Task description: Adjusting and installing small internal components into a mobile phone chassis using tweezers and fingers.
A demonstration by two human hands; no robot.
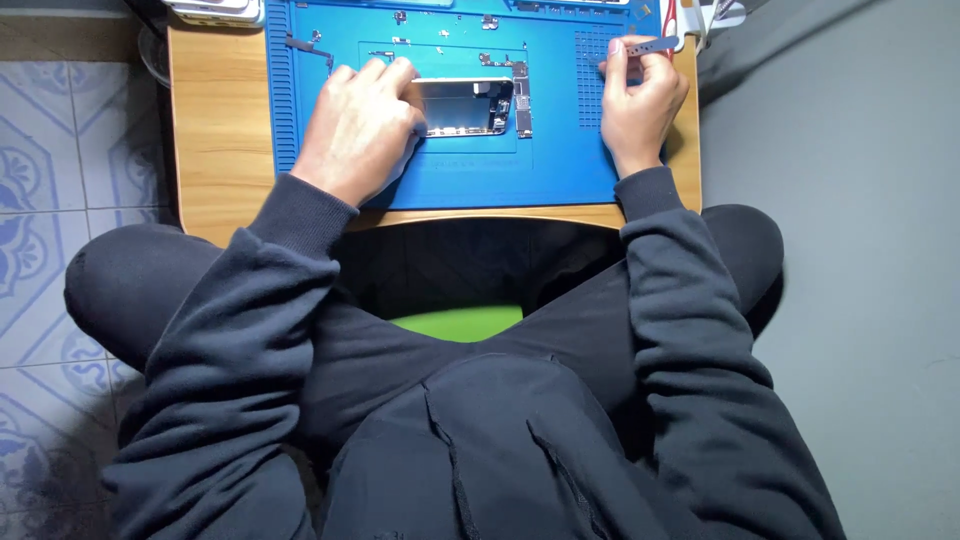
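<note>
— Where's the opened phone (463,106)?
— On the blue mat (500,170), its left end under the left hand (357,128), fingers curled over it, pressing it down.
— And the right hand (640,97)?
— At the mat's right edge, fingers pinched on what looks like metal tweezers (655,45).
</note>
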